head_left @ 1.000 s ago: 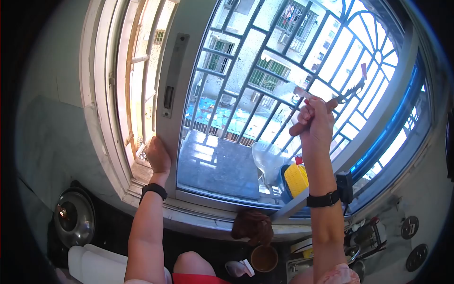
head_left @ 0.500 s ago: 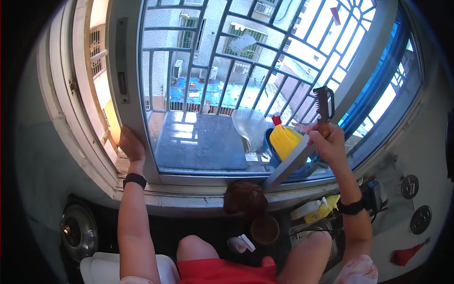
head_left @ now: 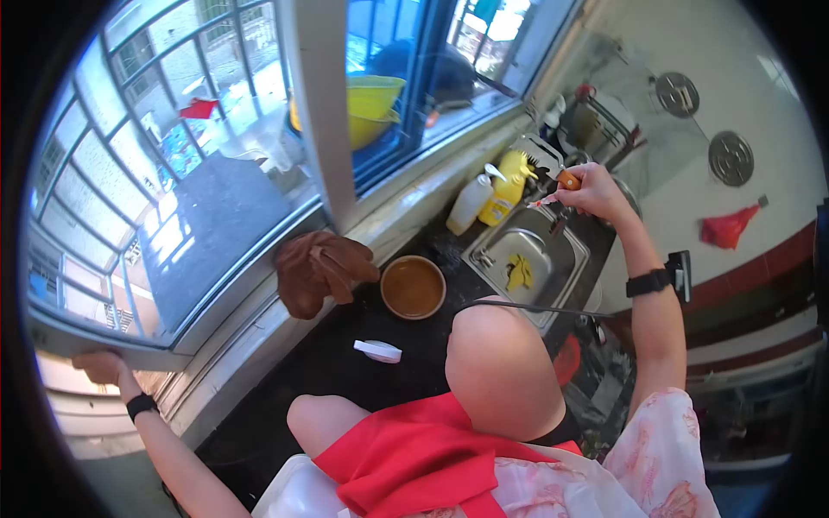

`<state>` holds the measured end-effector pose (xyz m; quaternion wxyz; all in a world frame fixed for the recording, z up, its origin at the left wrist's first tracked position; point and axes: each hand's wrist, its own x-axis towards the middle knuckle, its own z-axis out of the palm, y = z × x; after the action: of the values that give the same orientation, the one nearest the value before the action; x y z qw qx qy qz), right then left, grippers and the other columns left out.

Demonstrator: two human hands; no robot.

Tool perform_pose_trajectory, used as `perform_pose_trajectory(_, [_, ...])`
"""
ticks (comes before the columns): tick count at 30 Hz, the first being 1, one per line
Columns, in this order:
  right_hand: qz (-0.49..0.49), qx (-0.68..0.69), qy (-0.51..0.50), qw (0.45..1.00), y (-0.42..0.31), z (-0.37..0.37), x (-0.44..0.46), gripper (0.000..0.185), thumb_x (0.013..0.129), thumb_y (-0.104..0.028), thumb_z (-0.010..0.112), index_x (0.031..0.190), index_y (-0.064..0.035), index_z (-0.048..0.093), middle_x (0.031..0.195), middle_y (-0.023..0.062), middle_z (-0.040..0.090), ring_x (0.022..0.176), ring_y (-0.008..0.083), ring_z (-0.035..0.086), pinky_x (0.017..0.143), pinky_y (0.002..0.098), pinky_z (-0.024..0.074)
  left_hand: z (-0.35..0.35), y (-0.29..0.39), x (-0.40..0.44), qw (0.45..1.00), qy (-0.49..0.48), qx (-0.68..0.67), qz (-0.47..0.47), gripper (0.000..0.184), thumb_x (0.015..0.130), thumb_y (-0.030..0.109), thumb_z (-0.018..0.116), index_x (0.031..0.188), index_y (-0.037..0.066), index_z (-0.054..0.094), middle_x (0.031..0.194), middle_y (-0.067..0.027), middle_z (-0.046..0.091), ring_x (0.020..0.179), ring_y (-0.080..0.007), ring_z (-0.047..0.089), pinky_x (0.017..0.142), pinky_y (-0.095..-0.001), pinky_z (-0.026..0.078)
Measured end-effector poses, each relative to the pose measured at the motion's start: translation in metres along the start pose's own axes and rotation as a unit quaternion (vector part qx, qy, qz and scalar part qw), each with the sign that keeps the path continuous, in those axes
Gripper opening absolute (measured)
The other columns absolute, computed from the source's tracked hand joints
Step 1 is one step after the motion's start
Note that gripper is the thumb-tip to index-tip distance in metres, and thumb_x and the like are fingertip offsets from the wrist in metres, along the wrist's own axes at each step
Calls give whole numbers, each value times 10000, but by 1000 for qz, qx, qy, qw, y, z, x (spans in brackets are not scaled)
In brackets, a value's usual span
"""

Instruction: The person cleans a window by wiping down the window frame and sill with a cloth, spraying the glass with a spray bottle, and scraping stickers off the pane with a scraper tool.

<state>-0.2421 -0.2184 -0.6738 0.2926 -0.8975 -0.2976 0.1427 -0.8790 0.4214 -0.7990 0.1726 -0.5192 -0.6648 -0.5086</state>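
In the head view, the right hand (head_left: pixel 591 192) is closed around the handle of a toothed tool (head_left: pixel 567 180), which appears near the yellow bottle (head_left: pixel 508 186) and the far end of the sink (head_left: pixel 580 269). A thin pale piece with reddish marks (head_left: pixel 544 200) shows beside the same fingers; I cannot tell what it is. The left hand (head_left: pixel 102 367) is at the edge of the window frame (head_left: pixel 65 344); whether its fingers grip it or only lean on it, I cannot tell.

The step in hand seems to be holding the tool out at the sink side, while the left hand gives support at the window. From this position, a next move would call for a firm grip on the handle and a free path past the yellow bottle and the pale bottle (head_left: pixel 471 205) beside it.

As for brands and labels, no writing is readable: the bottles show too small, and the two round plates (head_left: pixel 676 93) on the wall carry no legible letters.
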Motion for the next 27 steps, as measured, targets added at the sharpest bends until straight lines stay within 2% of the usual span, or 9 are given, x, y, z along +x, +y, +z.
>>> perform_pose_trajectory(6, [130,-111,13,985,137,-12,27,279,728,-189,817,912,-16,698,612,-10,596,473,64,522,429,229,411,-39,43,-9,994,-25,-42,-96,512,982,353,247,1106,-64,516,1068,-352,619,1012,-517,601,890,-587,491])
perform_pose_trajectory(8, [94,-155,66,981,157,-40,32,295,661,-216,864,767,-9,683,607,23,619,496,110,580,452,276,451,-50,57,-15,995,-22,-36,-91,500,983,343,262,1084,-71,523,1057,-349,624,999,-517,608,866,-592,503])
perform_pose_trajectory(9, [96,-211,56,971,171,-58,37,366,634,-247,874,853,0,716,637,64,648,508,129,604,481,314,481,-54,63,-19,996,-22,-29,-84,480,983,333,274,1094,-68,513,1050,-345,627,995,-515,611,858,-594,507])
perform_pose_trajectory(11, [84,-310,57,945,176,-83,38,265,667,-219,824,817,-28,717,667,116,664,558,218,647,550,373,502,-42,46,-10,996,-31,26,-78,429,985,316,301,1128,-46,482,1049,-336,630,982,-511,616,847,-598,509])
perform_pose_trajectory(13, [-22,-431,62,900,181,-96,32,185,682,-182,769,781,-40,704,719,160,665,660,308,660,625,409,502,-40,45,-5,996,-19,37,-73,424,986,315,303,1132,-42,479,1050,-334,630,981,-509,617,847,-597,509])
perform_pose_trajectory(14, [1,-437,26,899,185,-98,31,150,677,-132,722,802,-50,708,758,169,664,731,356,646,661,415,507,-42,45,-5,997,-12,42,-70,422,986,315,304,1133,-40,477,1051,-334,630,980,-509,617,846,-597,509])
perform_pose_trajectory(17, [-30,-383,-19,923,210,-72,24,169,677,-103,704,839,-57,719,762,165,672,740,342,658,674,405,515,-45,45,-11,997,-2,41,-69,415,986,313,307,1138,-35,473,1052,-331,630,978,-507,619,845,-595,510])
perform_pose_trajectory(23, [78,-279,76,954,243,-19,-4,173,728,-104,687,897,-83,716,875,184,684,868,370,659,739,443,521,-37,46,-12,998,1,31,-60,402,987,311,313,1148,-24,464,1055,-327,631,974,-503,621,842,-592,510])
perform_pose_trajectory(27, [136,-329,101,929,255,-11,-18,157,781,-149,659,913,-73,699,900,199,677,898,397,647,760,483,509,-30,28,-6,998,9,17,-52,393,988,310,316,1155,-17,458,1057,-323,632,972,-500,622,841,-590,510])
